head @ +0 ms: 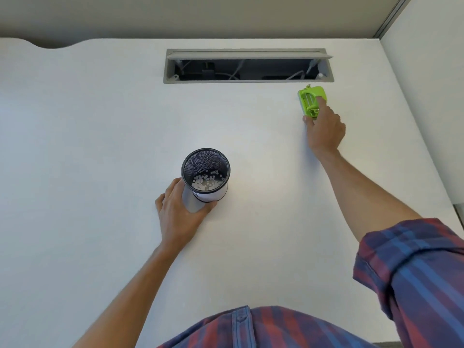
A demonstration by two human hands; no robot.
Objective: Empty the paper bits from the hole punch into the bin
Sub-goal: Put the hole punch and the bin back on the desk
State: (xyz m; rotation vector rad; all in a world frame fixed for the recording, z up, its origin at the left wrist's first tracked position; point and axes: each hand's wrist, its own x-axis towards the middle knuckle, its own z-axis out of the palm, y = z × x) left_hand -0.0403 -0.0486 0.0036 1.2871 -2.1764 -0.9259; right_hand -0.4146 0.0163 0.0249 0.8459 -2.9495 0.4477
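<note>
A plaid shirt [271,327] lowest in view, two bare arms stretched over a white desk [100,121].

The left hand [179,214] curls around the base of one black mesh bin [206,175], probably to steady it; many white paper bits [207,180] already lie in its bottom. Far off to the right, just before an open cable slot [248,66], the right hand [324,128] has its fingers closed on the one green hole punch [312,100], which seems to rest on the desk, well apart from the bin. Whether it is being set down or picked up, I cannot tell.
</note>
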